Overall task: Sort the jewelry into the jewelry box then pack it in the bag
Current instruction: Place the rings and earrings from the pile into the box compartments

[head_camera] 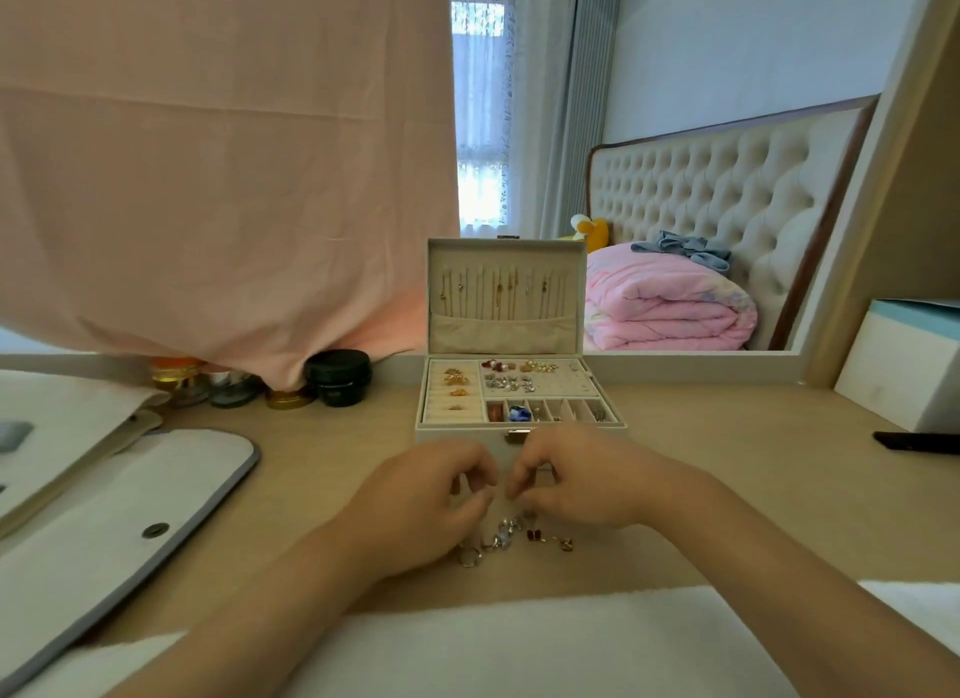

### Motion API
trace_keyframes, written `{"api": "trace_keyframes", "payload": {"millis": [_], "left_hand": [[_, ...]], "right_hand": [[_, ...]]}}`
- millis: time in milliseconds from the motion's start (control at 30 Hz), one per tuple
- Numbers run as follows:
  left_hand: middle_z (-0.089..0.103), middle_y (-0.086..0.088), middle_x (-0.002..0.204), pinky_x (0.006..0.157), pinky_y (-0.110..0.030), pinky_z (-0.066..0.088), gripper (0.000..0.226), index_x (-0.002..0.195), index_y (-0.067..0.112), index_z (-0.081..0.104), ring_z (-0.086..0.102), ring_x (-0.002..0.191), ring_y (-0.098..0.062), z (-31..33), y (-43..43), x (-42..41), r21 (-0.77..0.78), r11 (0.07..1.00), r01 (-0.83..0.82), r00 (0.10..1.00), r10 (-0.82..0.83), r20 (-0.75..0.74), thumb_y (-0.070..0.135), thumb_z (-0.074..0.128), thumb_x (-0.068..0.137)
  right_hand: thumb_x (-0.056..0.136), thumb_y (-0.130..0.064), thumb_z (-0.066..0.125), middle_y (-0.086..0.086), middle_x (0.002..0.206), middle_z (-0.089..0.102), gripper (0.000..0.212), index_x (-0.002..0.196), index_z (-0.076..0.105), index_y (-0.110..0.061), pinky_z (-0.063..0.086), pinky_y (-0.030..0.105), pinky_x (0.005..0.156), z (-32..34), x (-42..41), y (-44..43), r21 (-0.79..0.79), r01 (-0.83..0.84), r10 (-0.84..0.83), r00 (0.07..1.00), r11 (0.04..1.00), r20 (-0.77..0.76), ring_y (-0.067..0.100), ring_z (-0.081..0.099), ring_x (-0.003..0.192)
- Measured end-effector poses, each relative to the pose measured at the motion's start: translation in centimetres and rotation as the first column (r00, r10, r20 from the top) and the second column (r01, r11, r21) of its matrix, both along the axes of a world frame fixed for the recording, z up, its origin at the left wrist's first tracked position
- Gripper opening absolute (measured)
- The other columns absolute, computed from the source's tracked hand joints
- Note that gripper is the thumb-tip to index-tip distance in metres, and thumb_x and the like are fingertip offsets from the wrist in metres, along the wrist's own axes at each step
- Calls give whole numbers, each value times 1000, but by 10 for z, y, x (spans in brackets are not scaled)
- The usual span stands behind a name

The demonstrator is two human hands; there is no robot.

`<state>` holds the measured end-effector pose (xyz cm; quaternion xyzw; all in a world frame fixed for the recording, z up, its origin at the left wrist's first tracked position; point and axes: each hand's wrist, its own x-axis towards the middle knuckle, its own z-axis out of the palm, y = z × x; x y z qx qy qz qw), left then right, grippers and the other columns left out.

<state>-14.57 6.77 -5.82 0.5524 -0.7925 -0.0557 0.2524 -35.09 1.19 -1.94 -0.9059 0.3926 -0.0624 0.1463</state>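
A white jewelry box stands open at the middle of the wooden table. Its upright lid holds hanging necklaces. Its tray holds rings on the left and earrings on the right. Several loose jewelry pieces lie on the table in front of the box. My left hand and my right hand hover just above that pile, fingertips curled and nearly touching each other. Anything pinched between them is too small to make out. A white bag with grey trim and a snap button lies flat at the left.
Cosmetic jars stand at the back left under a hanging pink cloth. A white and blue box and a dark flat object sit at the right. A white cloth covers the near table edge.
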Motion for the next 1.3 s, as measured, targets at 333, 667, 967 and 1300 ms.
{"api": "trace_keyframes", "payload": {"millis": [333,667,967,1300], "left_hand": [[61,22,92,74,-19,47,11,102,42,65,53,90,3,-20,1,-3,-9,1000,18,998,-18,-52,38,60,93],[63,27,99,73,-18,50,29,106,51,56,59,97,1,-18,5,-5,-139,990,19,976,-49,-211,39,73,86],[65,25,89,71,-13,49,14,100,42,67,61,87,-1,-14,4,-8,-236,971,-30,965,-33,-260,42,63,87],[63,21,92,77,-17,50,7,98,35,64,59,95,2,-18,0,-7,-95,993,-72,945,37,-324,30,65,94]], "right_hand": [[91,-38,70,-20,97,58,10,99,75,-35,48,27,81,-16,1,2,-105,-42,39,999,994,-22,1,56,92],[96,-15,66,-8,67,64,12,88,73,-10,39,18,49,-18,3,0,411,-20,-219,821,912,527,6,48,48],[97,-18,65,-4,77,71,11,96,75,-12,36,17,44,-21,5,-1,527,-53,-296,778,848,554,11,46,49],[81,-25,83,-9,84,73,13,93,80,-30,45,12,69,-16,-16,-16,260,55,-117,967,964,228,-7,57,66]]}}
